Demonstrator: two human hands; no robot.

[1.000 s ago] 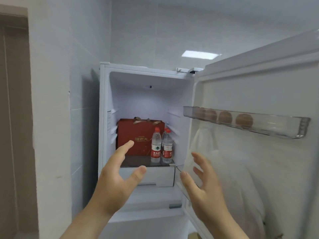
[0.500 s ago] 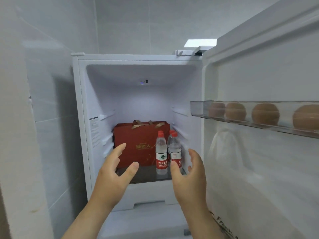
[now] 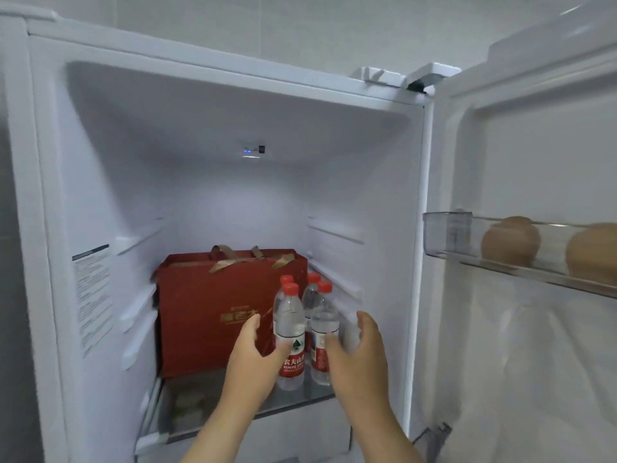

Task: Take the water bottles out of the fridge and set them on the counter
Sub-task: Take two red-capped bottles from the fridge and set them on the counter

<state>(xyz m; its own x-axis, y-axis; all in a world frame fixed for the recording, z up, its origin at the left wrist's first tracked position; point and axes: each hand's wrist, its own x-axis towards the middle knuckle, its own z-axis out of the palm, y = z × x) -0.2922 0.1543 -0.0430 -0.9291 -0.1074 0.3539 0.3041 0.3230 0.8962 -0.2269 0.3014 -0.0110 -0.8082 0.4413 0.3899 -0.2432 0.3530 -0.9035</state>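
Note:
Several clear water bottles with red caps and red labels stand on the glass shelf (image 3: pixel 207 406) inside the open fridge (image 3: pixel 213 182). The front left bottle (image 3: pixel 289 325) and the front right bottle (image 3: pixel 323 324) are nearest; two more caps show behind them. My left hand (image 3: pixel 253 359) is open around the front left bottle, thumb touching its label and fingers curved on its left side. My right hand (image 3: pixel 359 359) is open around the front right bottle, thumb at its label, fingers on its right side.
A red gift box (image 3: pixel 213 305) with ribbon handles fills the shelf left of and behind the bottles. The fridge door (image 3: pixel 534 162) stands open on the right, its clear rack (image 3: pixel 447 237) holding brown eggs (image 3: pixel 509 240). A white drawer sits below the shelf.
The view has moved closer to the fridge. Both hands have reached forward onto the shelf and now cup the two front bottles, where before they hung in front of it.

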